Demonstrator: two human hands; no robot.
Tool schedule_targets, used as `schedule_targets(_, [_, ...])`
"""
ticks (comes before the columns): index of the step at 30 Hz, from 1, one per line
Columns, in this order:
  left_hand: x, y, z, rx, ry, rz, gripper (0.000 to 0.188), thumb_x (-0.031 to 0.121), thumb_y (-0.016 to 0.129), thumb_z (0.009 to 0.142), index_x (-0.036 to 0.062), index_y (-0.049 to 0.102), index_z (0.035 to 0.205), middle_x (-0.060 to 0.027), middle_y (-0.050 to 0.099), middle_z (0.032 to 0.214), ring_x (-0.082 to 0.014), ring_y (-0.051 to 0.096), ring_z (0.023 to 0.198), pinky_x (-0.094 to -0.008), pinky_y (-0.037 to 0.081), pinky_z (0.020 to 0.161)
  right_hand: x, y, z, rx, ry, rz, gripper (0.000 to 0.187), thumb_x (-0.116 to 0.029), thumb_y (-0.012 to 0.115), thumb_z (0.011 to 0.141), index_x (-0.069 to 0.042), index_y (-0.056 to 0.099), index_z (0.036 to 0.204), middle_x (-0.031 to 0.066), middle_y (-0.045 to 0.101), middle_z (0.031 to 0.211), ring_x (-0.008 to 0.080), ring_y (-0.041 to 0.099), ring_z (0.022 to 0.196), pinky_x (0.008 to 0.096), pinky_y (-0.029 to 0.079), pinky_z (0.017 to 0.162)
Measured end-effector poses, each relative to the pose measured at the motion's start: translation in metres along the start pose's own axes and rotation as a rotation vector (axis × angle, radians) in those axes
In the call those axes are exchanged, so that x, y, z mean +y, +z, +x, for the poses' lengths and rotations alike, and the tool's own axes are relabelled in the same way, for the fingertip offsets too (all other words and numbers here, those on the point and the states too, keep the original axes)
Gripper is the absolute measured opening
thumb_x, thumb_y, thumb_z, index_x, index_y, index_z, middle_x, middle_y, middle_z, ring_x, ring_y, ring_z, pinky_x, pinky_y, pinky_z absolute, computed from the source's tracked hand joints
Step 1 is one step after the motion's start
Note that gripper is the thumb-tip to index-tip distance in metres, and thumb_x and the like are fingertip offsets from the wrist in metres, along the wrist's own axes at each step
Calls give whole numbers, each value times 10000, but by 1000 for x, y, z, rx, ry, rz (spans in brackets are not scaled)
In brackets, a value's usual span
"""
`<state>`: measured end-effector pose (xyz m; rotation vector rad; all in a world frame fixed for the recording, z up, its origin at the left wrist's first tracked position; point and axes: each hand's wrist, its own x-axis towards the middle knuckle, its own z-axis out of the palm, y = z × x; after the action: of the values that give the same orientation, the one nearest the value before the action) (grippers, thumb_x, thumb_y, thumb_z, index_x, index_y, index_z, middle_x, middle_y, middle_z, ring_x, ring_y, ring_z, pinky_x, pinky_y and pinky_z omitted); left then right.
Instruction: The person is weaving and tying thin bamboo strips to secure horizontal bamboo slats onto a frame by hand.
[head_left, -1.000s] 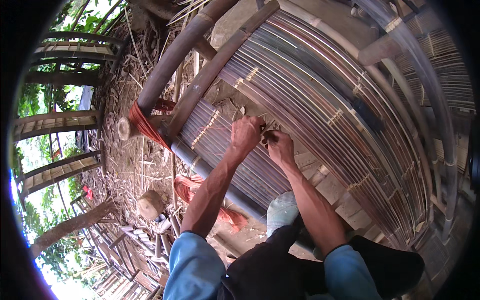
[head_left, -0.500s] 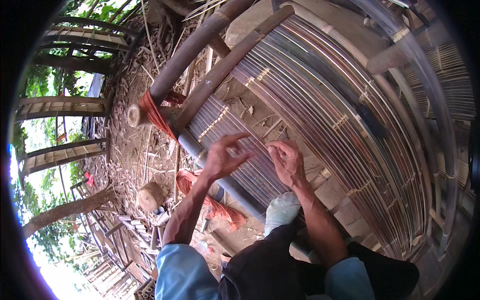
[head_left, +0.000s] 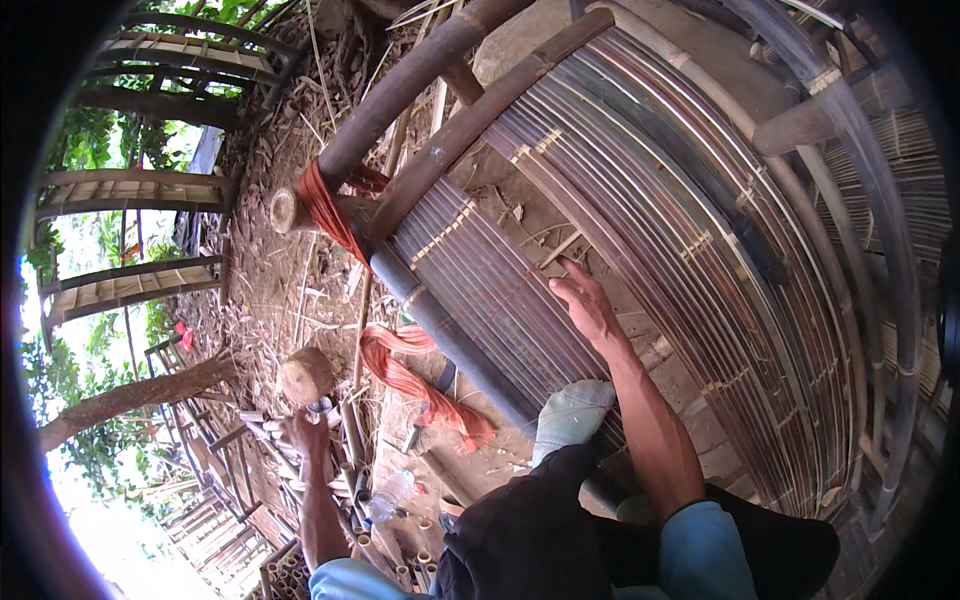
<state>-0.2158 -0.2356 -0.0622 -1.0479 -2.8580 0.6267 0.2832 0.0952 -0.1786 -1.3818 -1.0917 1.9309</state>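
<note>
A bench of dark bamboo slats (head_left: 480,265), bound in rows with pale ties, lies before me inside a bamboo frame (head_left: 450,330). My right hand (head_left: 588,308) is over the slats near the gap between two slat panels, its fingers bent close together. Whether a thin strand is between them is too fine to tell. Far out to the left, my left hand (head_left: 310,437) is low beside a round wood block (head_left: 306,376) and a small dark-and-white object (head_left: 321,405). Its fingers are too small and hidden to read. My socked foot (head_left: 575,412) presses on the slats.
Orange cloth (head_left: 425,385) lies on the ground beside the frame, and another red cloth (head_left: 328,215) wraps a frame joint. A clear plastic bottle (head_left: 388,497) and cut bamboo pieces (head_left: 350,440) lie at lower left. Curved bamboo poles (head_left: 885,220) rise at right.
My left hand has left the slats and swung down and left to the wood block. My right hand stays over the slats, slightly shifted. The whole view has moved a little.
</note>
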Motion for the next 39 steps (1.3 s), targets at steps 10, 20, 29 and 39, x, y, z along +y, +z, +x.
schedule_targets(10, [325,-56,-70,281,694,-764,393,189,818,788,34,688,1124,-150,568,1229,-378,483,1200,-512,380,1024,17,-3,3,-108,-81,51,517,-283,578,1001,26,522,1411,112,641,1279,153,572,1158,292,415,1020])
schedule_targets(20, [307,-141,-44,-468,482,-910,367,280,572,1025,-1,690,821,-155,649,802,-241,635,771,-425,484,708,15,-9,-2,-9,-70,-159,555,-451,582,981,23,628,1265,188,725,1048,244,692,985,347,523,843])
schedule_targets(29, [325,-166,19,-665,506,-1625,451,373,440,1080,106,572,742,0,479,645,-150,417,608,-318,394,673,-35,-28,-43,219,-96,-460,307,-235,683,940,-7,671,1145,190,729,992,278,715,917,391,549,786])
schedule_targets(39, [323,-109,68,-828,76,-1862,456,289,469,1067,100,452,652,-86,525,590,-231,593,595,-433,571,781,-62,-83,-59,349,-624,-1293,379,-111,765,792,-77,635,1146,98,576,954,280,586,943,409,499,791])
